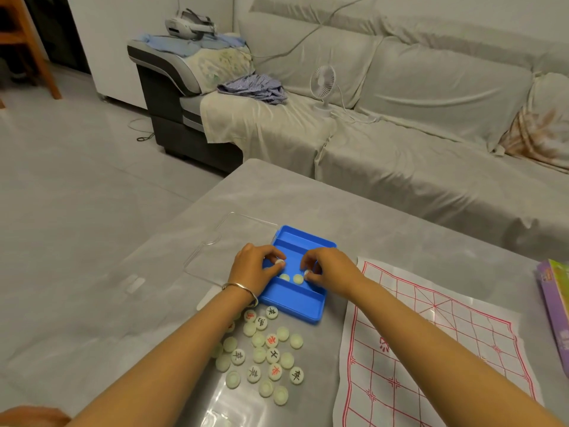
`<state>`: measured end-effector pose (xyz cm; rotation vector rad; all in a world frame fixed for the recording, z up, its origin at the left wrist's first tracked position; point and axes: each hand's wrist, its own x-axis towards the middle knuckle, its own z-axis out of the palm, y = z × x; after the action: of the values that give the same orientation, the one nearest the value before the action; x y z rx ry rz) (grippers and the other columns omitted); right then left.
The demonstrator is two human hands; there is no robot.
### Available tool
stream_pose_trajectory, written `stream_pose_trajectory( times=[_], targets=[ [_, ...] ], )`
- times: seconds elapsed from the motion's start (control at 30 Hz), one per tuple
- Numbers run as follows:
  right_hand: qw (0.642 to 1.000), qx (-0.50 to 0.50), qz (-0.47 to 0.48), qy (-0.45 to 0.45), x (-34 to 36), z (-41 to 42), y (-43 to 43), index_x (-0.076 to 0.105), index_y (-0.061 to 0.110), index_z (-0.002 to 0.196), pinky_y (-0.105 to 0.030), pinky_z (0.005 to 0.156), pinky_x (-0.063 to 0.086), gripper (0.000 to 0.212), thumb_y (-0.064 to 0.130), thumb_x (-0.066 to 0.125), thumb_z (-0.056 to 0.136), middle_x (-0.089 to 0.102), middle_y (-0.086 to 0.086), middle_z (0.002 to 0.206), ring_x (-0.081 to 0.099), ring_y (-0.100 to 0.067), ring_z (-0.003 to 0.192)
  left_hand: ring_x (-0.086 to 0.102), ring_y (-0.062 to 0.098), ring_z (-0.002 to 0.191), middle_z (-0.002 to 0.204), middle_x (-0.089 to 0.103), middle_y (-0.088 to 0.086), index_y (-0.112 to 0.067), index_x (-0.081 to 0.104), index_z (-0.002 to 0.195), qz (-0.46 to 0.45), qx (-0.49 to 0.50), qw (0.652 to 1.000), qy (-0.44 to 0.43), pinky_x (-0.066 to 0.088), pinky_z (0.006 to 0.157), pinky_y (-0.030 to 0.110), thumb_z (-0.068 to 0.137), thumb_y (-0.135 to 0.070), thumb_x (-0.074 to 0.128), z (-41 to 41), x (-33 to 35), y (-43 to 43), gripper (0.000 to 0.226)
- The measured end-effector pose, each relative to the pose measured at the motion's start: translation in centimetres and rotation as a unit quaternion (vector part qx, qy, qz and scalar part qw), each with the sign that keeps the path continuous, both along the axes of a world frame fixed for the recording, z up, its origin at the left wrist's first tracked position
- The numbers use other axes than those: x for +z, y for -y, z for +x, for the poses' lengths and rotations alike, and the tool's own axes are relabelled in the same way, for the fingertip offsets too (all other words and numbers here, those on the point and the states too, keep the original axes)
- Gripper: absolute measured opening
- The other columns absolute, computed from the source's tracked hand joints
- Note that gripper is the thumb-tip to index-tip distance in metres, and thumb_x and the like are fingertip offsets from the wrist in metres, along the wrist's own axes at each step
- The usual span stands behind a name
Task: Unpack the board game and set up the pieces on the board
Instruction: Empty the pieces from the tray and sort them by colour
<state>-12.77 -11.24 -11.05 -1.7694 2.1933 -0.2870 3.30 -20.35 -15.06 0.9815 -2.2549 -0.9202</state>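
Pale round pieces [261,355] lie heaped on the near side of the table [338,217], left of the paper board [431,349] with red lines. Just beyond, inside the blue tray [295,300], the left hand [255,269] pinches one piece and the right hand [326,269] pinches another. A clear lid [215,241] lies farther, at left.

Grey table [308,195]: tray [295,303], lid [212,251], pieces [264,349], board [431,334].

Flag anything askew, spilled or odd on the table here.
Pieces lie in a loose heap on the table beside the blue tray, many face down. The paper board is creased, its left edge wavy, and bears none yet. Nothing looks damaged.
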Motion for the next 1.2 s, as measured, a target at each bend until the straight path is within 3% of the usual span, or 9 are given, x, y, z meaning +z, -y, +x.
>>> stream_pose_trajectory(
  times=[0.07,0.2,0.27,0.4,0.53,0.63,0.8,1.03,1.2],
  targets=[
    [0.998,-0.019,-0.051,0.034,0.3,0.3,-0.4,0.063,0.019,0.100,-0.027,0.076,0.051,0.014,0.019,0.064,0.086,0.063,0.004,0.092,0.058,-0.012,0.083,0.054,0.012,0.086,0.075,0.064,-0.014,-0.030,0.068,0.089,0.002,0.006,1.000,-0.025,0.044,0.081,0.029,0.082,-0.029,0.068,0.1,0.2,0.0,0.007],
    [0.974,-0.039,-0.169,0.146,1.8,2.1,-3.1,0.062,0.023,0.091,-0.016,0.073,0.048,0.010,0.023,0.068,0.084,0.063,0.011,0.092,0.060,-0.004,0.080,0.053,0.003,0.080,0.075,0.062,-0.018,-0.032,0.067,0.086,-0.017,-0.021,0.997,-0.067,0.035,0.069,0.007,0.081,-0.032,0.069,1.1,2.5,-1.7,0.006],
    [0.967,-0.023,-0.186,0.172,1.8,3.4,-5.6,0.063,0.024,0.091,-0.013,0.074,0.047,0.009,0.023,0.068,0.084,0.062,0.013,0.092,0.060,-0.003,0.080,0.052,-0.001,0.079,0.074,0.061,-0.020,-0.033,0.067,0.086,-0.027,-0.054,0.995,-0.078,0.034,0.067,0.004,0.080,-0.035,0.069,2.7,3.5,-3.5,0.007],
    [0.976,0.000,-0.124,0.176,0.0,4.7,-9.9,0.060,0.029,0.095,-0.011,0.078,0.045,0.015,0.021,0.066,0.085,0.061,0.015,0.095,0.058,-0.003,0.085,0.051,0.000,0.079,0.072,0.059,-0.024,-0.037,0.066,0.083,-0.025,-0.103,0.994,-0.021,0.035,0.067,0.007,0.078,-0.036,0.070,6.7,3.3,-7.0,0.006],
    [0.986,-0.009,-0.053,0.155,-1.2,5.4,-11.5,0.055,0.035,0.099,-0.018,0.077,0.051,0.020,0.026,0.066,0.084,0.058,0.016,0.097,0.057,-0.003,0.085,0.051,0.000,0.077,0.071,0.060,-0.022,-0.039,0.062,0.078,-0.009,-0.108,0.993,0.046,0.039,0.068,0.012,0.073,-0.049,0.068,10.3,2.1,-9.3,0.012],
    [0.987,-0.004,-0.039,0.157,-1.5,6.3,-11.8,0.055,0.036,0.097,-0.021,0.075,0.051,0.019,0.026,0.065,0.085,0.059,0.016,0.094,0.056,-0.006,0.082,0.050,-0.003,0.078,0.070,0.060,-0.023,-0.040,0.062,0.074,-0.001,-0.119,0.991,0.066,0.036,0.067,0.005,0.067,-0.058,0.064,12.3,1.7,-10.2,0.019],
    [0.984,-0.020,-0.047,0.171,-1.5,7.6,-11.7,0.059,0.029,0.096,-0.022,0.073,0.050,0.017,0.021,0.067,0.084,0.061,0.008,0.091,0.056,-0.009,0.078,0.045,-0.005,0.077,0.073,0.051,-0.022,-0.038,0.065,0.077,-0.035,-0.108,0.990,0.082,0.032,0.066,0.009,0.061,-0.069,0.056,13.7,1.0,-11.0,0.037],
    [0.980,-0.036,-0.091,0.174,0.6,7.0,-10.7,0.062,0.024,0.095,-0.015,0.075,0.046,0.013,0.020,0.067,0.084,0.061,0.010,0.095,0.056,-0.005,0.086,0.046,0.000,0.080,0.083,0.050,-0.017,-0.034,0.054,0.082,-0.075,-0.053,0.995,0.049,0.038,0.071,0.017,0.069,-0.065,0.056,12.3,0.9,-9.5,0.033],
    [0.981,-0.085,-0.137,0.105,1.9,3.9,-7.3,0.065,0.022,0.102,-0.016,0.077,0.041,0.016,0.020,0.065,0.086,0.061,0.007,0.104,0.056,-0.009,0.095,0.051,0.012,0.098,0.106,0.057,-0.006,-0.025,0.060,0.108,-0.086,-0.034,0.993,0.071,0.042,0.084,0.025,0.086,-0.044,0.057,7.7,3.4,-5.6,0.029]
  ],
)
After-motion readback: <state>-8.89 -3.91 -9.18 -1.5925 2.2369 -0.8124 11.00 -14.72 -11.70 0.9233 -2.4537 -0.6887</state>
